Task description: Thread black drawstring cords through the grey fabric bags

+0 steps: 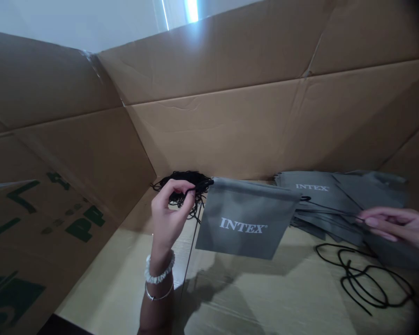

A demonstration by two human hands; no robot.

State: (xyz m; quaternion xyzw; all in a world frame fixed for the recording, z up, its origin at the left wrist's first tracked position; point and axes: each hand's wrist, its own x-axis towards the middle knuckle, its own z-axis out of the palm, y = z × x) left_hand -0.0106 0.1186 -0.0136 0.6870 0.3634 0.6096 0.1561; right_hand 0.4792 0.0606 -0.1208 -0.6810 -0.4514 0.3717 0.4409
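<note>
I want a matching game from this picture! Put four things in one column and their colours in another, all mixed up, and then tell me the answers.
Things:
1. Bag with INTEX letters
2. Loose cord
3. Wrist scrunchie
4. Wrist bangle

Colours:
A. White
B. Grey
C. Black
D. Silver

Right pairs: 1-B, 2-C, 3-A, 4-D.

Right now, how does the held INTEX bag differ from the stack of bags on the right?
The held bag is single and raised off the box floor by a black cord pinched in the left hand. The stack is many overlapping bags lying on that floor. Both are gray with white INTEX lettering.
</note>
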